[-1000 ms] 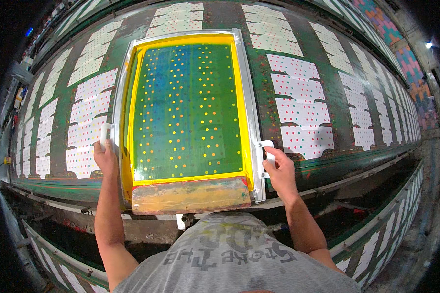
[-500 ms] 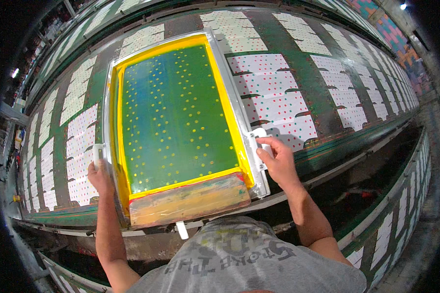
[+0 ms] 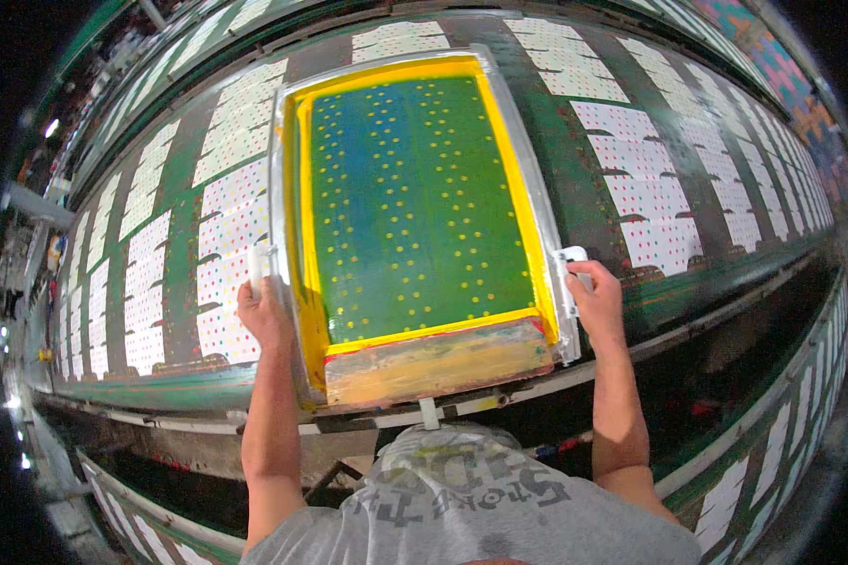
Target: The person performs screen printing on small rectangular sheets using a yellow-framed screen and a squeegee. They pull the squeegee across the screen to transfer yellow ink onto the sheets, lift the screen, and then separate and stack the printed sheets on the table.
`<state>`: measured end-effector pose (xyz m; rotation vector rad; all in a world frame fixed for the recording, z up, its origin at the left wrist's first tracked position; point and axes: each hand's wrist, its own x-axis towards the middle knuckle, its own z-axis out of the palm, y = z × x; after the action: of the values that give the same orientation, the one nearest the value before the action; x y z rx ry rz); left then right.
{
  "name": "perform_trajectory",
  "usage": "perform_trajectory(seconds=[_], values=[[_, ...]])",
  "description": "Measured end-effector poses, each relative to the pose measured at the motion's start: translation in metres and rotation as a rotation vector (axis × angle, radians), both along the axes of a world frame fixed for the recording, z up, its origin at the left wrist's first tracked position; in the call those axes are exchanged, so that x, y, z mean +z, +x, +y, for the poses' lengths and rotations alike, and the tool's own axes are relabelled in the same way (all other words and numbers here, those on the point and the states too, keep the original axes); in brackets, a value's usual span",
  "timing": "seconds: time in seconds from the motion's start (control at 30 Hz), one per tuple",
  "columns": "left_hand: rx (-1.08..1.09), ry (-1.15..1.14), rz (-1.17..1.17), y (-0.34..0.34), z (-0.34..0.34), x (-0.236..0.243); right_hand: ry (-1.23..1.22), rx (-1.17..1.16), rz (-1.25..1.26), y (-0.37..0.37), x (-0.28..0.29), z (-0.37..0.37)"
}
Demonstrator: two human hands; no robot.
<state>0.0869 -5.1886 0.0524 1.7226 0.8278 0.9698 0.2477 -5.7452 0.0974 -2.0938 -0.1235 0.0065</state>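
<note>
A screen-printing frame (image 3: pixel 528 202) spans the middle of my view, its green mesh (image 3: pixel 424 207) dotted with yellow and edged in yellow. My left hand (image 3: pixel 268 318) is closed around the white handle (image 3: pixel 260 262) on its left side. On the opposite side, my right hand (image 3: pixel 597 297) grips the other white handle (image 3: pixel 576 255), thumb and fingers bent round it. A wide, paint-stained squeegee (image 3: pixel 443 365) lies across the near end inside the frame. Whether the frame touches the table cannot be told, and what lies beneath it is hidden.
The long green-edged table (image 3: pixel 174 391) carries columns of white sheets with coloured dots, both left (image 3: pixel 231 268) and right (image 3: pixel 639 179) of the frame. A rail (image 3: pixel 499 400) runs along its near edge, just before my body. Further tables with sheets (image 3: pixel 773 428) stand behind and beyond.
Both hands have shifted the frame to the right along the table, squeegee included. A dotted column of sheets that it covered now shows at its left; the column formerly at its right is covered.
</note>
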Motion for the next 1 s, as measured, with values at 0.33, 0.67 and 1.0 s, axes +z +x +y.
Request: perform_trajectory(seconds=[0.33,0.67,1.0], values=[[0.078,0.048,0.109,0.025,-0.080,-0.010,0.021,-0.038,0.052,0.027,-0.012,-0.087],[0.098,0.103,0.164,0.030,-0.092,-0.015,-0.668,0.120,-0.463,-0.013,0.002,-0.071],[0.156,0.146,0.219,0.035,-0.096,-0.025,-0.629,0.843,-0.540,-0.110,0.010,-0.007]])
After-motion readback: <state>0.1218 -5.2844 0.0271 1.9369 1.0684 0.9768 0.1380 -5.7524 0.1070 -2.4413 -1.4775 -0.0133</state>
